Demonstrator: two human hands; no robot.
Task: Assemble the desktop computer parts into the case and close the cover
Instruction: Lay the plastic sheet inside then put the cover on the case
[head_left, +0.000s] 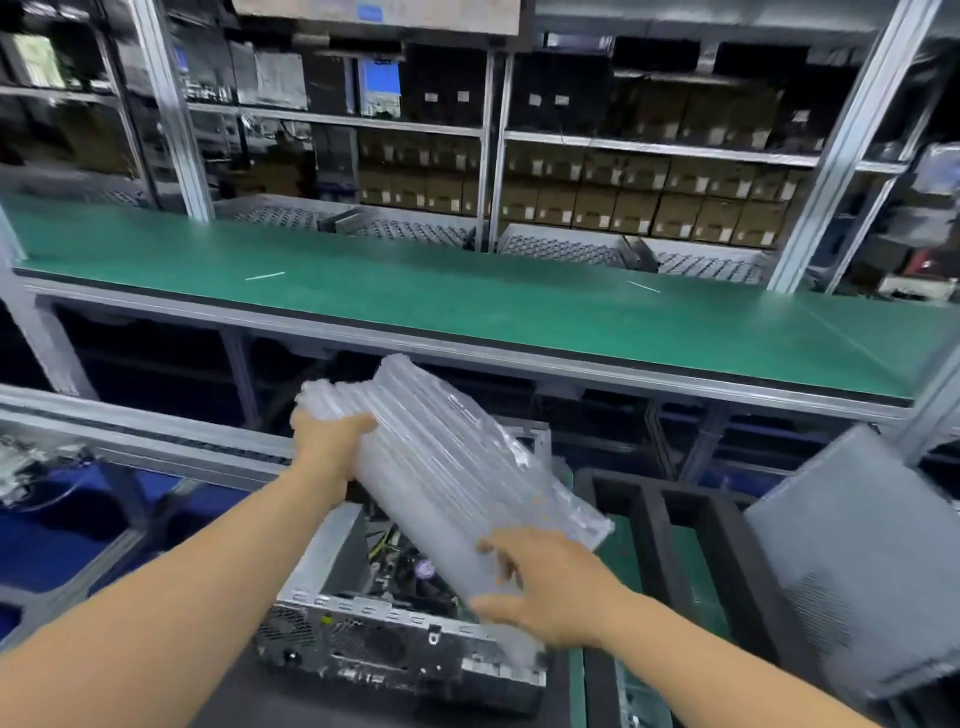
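A clear air-column cushion pack (441, 467) is tilted in the air above the open desktop case (363, 639). My left hand (327, 441) grips its upper far end. My right hand (545, 587) holds its lower near end. The case lies on its side with the metal rear panel toward me, and its board and cables (410, 566) show inside, partly hidden by the pack. A grey side cover (857, 561) leans upright at the right.
A long green workbench (467, 306) runs across ahead, with two thin white strips on it. Shelves of brown boxes (623, 197) stand behind. A black foam frame (670, 519) sits right of the case. A conveyor rail (130, 431) runs at the left.
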